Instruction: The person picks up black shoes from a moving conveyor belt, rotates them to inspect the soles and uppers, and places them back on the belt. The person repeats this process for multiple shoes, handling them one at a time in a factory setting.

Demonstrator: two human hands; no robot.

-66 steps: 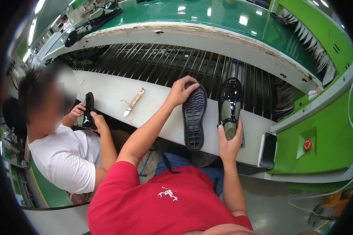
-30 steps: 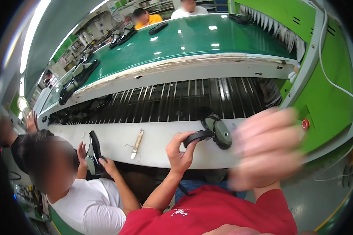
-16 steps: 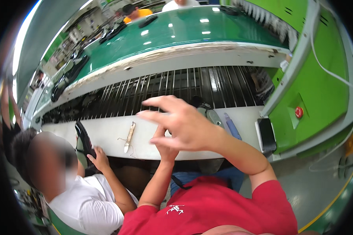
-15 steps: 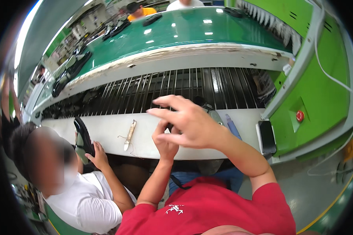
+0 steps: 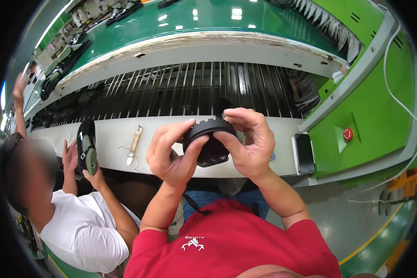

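Note:
Between my two hands is a black rubber shoe sole (image 5: pixel 209 128), raised above the white work ledge, its toothed edge turned up. My left hand (image 5: pixel 172 153) grips one side, thumb inside and fingers along the outer edge. My right hand (image 5: pixel 251 143) pinches the other side the same way. Just beyond the sole a dark rounded shape (image 5: pixel 223 104) shows, mostly covered; I cannot tell what it is. To the left on the ledge lies a slim pale tool (image 5: pixel 134 144) with wrapped handle and loose thread.
At my left, a co-worker in a white shirt (image 5: pixel 85 231) holds a black shoe on a green last (image 5: pixel 86 147). Ahead are metal rollers (image 5: pixel 171 95) and a green conveyor (image 5: pixel 208 18). On the right, a green machine (image 5: pixel 375 102) has a red button (image 5: pixel 348 134); a black box-like thing (image 5: pixel 304 154) stands beside it.
My hands have come apart from their overlap and now hold the sole between them. The co-worker's shoe has turned, showing more of its last. The whole view has shifted somewhat.

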